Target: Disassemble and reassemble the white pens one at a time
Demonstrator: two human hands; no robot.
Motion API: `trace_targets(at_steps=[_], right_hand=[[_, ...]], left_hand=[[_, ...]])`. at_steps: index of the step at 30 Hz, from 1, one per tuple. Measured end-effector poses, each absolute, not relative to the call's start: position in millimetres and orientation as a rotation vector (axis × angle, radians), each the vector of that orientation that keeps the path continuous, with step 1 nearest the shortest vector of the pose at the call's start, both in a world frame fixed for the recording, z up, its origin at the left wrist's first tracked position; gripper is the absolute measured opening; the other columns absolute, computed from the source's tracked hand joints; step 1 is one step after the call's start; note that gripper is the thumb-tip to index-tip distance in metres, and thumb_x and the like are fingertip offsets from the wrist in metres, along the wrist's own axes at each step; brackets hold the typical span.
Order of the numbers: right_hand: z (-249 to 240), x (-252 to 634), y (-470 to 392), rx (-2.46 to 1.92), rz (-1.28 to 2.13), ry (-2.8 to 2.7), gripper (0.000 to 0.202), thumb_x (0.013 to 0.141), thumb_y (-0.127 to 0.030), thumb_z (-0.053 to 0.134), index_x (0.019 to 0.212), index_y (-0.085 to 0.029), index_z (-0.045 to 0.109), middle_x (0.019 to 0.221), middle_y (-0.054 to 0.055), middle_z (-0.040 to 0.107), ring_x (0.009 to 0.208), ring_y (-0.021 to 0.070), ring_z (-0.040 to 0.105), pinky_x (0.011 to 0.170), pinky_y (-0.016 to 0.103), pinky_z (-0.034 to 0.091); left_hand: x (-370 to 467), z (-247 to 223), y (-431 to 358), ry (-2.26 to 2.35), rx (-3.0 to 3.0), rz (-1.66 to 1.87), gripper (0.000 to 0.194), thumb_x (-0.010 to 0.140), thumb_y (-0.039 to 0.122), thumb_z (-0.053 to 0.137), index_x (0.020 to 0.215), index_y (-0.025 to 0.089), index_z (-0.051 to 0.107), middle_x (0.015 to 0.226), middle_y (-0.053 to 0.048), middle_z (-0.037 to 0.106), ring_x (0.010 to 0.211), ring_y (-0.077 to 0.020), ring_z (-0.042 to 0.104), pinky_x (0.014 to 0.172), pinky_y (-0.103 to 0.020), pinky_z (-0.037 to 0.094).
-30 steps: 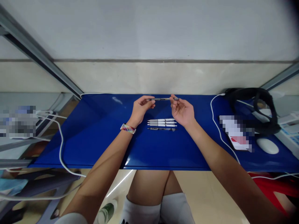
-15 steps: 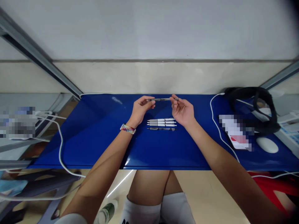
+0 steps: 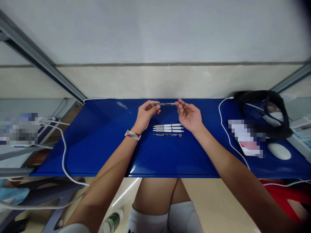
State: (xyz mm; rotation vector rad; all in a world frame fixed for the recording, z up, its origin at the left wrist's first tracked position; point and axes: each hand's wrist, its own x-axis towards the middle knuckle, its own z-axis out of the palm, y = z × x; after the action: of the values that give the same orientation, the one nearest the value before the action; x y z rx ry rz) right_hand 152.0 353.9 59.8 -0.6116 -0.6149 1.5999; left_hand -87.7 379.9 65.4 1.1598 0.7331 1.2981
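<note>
Blue, glossy table [image 3: 97,139]: over its far part I hold one dark pen [image 3: 167,104], roughly level, between both hands. My left hand [image 3: 145,114] pinches the tip end between thumb and forefinger; the fingers of my right hand [image 3: 190,117] pinch the other end — how firmly, I cannot tell. Nearer me lies a row of white pens [image 3: 173,127], side by side, tips to the left, with a second dark pen [image 3: 167,134] parallel and just beside them.

Risks, in my judgement: the barrel is slim, so a slack pinch at either end could let it swing down or drop. If dropped, it may roll into the row and scatter it. A careless wrist — the right especially — could nudge the laid pens.
</note>
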Motion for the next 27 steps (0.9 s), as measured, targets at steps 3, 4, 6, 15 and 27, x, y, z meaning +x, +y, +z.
trace_targets(at_steps=[3, 4, 6, 15, 27], right_hand=[[61, 151, 353, -0.584, 1.635, -0.527, 0.025, 0.09, -0.021, 0.067, 0.113, -0.02, 0.078, 0.103, 0.006, 0.089, 0.085, 0.0155, 0.085, 0.074, 0.023, 0.073], [61, 151, 353, -0.569, 1.637, -0.508, 0.027, 0.091, -0.023, 0.066, 0.116, -0.019, 0.078, 0.106, 0.006, 0.089, 0.088, 0.0156, 0.085, 0.076, 0.023, 0.073], [63, 150, 352, -0.551, 1.641, -0.487, 0.031, 0.095, -0.026, 0.062, 0.122, -0.018, 0.077, 0.112, 0.007, 0.088, 0.094, 0.0163, 0.086, 0.08, 0.023, 0.073], [70, 147, 348, -0.563, 1.658, -0.442, 0.037, 0.092, -0.009, 0.057, 0.122, -0.021, 0.075, 0.105, 0.003, 0.089, 0.094, 0.0113, 0.086, 0.083, 0.016, 0.07], [65, 147, 349, -0.658, 1.546, -0.619, 0.022, 0.089, -0.023, 0.068, 0.109, -0.022, 0.078, 0.112, 0.006, 0.087, 0.104, 0.0171, 0.085, 0.082, 0.024, 0.073]], left_hand=[[-87, 66, 379, 0.736, 1.161, 1.295, 0.036, 0.077, 0.035, 0.101, 0.105, 0.021, 0.084, 0.086, -0.002, 0.078, 0.075, -0.0119, 0.073, 0.076, -0.028, 0.061], [-87, 66, 379, 0.737, 1.163, 1.295, 0.036, 0.077, 0.035, 0.101, 0.105, 0.021, 0.084, 0.085, -0.002, 0.078, 0.075, -0.0121, 0.073, 0.076, -0.028, 0.061], [-87, 66, 379, 0.736, 1.167, 1.296, 0.035, 0.077, 0.035, 0.101, 0.104, 0.021, 0.084, 0.085, -0.002, 0.078, 0.075, -0.0124, 0.073, 0.076, -0.028, 0.061], [-87, 65, 379, 0.735, 1.155, 1.291, 0.037, 0.076, 0.038, 0.102, 0.103, 0.021, 0.083, 0.085, -0.001, 0.078, 0.075, -0.0122, 0.074, 0.076, -0.028, 0.061], [-87, 66, 378, 0.732, 1.131, 1.295, 0.037, 0.076, 0.037, 0.101, 0.103, 0.021, 0.082, 0.087, -0.001, 0.079, 0.076, -0.0115, 0.073, 0.077, -0.027, 0.061]])
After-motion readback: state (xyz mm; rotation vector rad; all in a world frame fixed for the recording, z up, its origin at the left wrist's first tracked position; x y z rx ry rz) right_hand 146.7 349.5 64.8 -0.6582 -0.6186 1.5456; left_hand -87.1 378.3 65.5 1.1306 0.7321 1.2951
